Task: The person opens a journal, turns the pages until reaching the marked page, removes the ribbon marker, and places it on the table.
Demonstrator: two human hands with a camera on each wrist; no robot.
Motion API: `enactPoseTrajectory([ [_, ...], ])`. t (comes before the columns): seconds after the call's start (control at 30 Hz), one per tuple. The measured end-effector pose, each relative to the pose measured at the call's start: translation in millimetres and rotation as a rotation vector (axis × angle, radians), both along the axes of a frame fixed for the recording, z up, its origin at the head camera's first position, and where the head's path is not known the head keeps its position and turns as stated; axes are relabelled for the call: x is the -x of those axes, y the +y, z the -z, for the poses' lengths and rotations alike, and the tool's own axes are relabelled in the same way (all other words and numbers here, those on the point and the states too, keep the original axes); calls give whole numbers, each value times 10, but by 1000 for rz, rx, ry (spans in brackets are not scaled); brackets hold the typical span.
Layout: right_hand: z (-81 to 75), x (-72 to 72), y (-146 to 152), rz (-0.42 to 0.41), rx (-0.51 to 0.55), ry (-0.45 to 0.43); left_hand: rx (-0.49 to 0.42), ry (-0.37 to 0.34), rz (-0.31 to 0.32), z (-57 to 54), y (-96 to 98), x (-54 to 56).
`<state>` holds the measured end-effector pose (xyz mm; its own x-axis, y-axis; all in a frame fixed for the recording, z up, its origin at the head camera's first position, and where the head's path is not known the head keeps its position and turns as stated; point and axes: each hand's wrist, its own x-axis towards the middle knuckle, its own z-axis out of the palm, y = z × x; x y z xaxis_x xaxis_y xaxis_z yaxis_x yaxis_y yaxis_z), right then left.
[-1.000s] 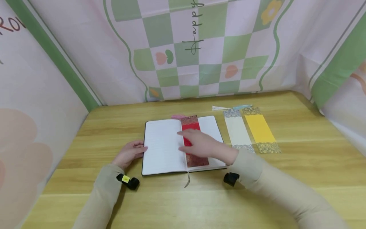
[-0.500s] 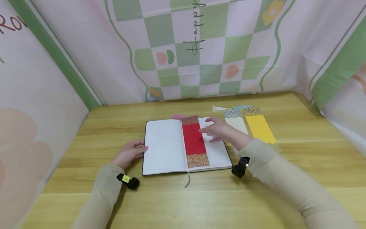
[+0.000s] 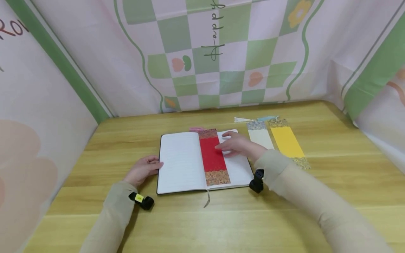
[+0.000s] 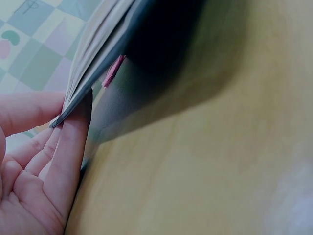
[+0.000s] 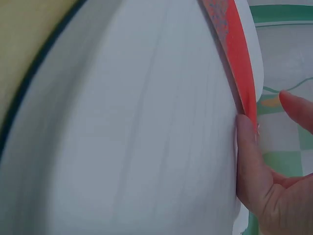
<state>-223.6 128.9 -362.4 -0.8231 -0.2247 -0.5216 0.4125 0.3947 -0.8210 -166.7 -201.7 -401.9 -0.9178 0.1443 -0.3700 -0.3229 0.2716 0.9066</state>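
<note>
An open notebook [image 3: 181,161] with lined white pages lies on the wooden table. Its left edge is pinched by my left hand [image 3: 142,170], thumb on the page side and a finger under the dark cover, as the left wrist view shows. A red bookmark [image 3: 213,154] with patterned ends lies along the right page beside the fold. At its right edge is my right hand [image 3: 238,144], fingers spread apart over the page. In the right wrist view the thumb [image 5: 249,152] meets the edge of the red bookmark [image 5: 242,63].
Right of the notebook lie a cream bookmark [image 3: 261,137] and a yellow bookmark [image 3: 288,142], with white and light blue tassels above them. A pink tassel [image 3: 197,129] shows behind the notebook. A ribbon [image 3: 207,200] hangs from its front edge. Patterned cloth [image 3: 234,77] stands behind the table.
My right hand moved off the red bookmark to the right, then a little back left to its right edge. The left hand keeps its hold on the notebook.
</note>
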Motion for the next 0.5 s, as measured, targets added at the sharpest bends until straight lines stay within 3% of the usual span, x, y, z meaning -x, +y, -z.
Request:
enactPoseTrajectory([
  [0.2, 42, -6, -110, 12, -57, 38, -6, -9, -5, 32, -8, -4],
  [0.5, 71, -6, -155, 53, 60, 31, -7, -19, -3, 29, -20, 28],
])
